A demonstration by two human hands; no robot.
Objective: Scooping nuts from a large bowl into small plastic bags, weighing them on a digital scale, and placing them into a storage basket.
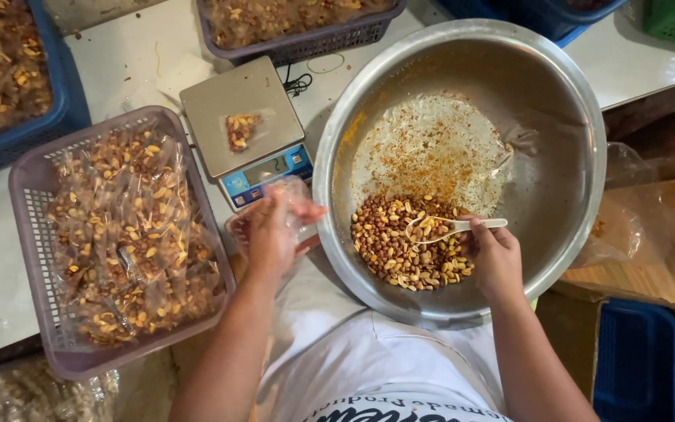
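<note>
The right hand (495,254) grips a white spoon (447,228) full of brown nuts (400,242); the left hand (273,232) pinches a clear bag (294,205) over the white bench (119,59).

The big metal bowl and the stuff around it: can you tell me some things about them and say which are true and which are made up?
1. The right hand holds a white spoon over the peanuts in the metal bowl. True.
2. The bowl is full to the brim. False: the peanuts only cover a patch near the person, and crumbs dust the bare bottom.
3. The left hand holds a clear plastic bag. True.
4. The scale has nothing on it. False: a small bag of nuts lies on its plate.
5. The basket left of the scale holds filled bags. True.
</note>
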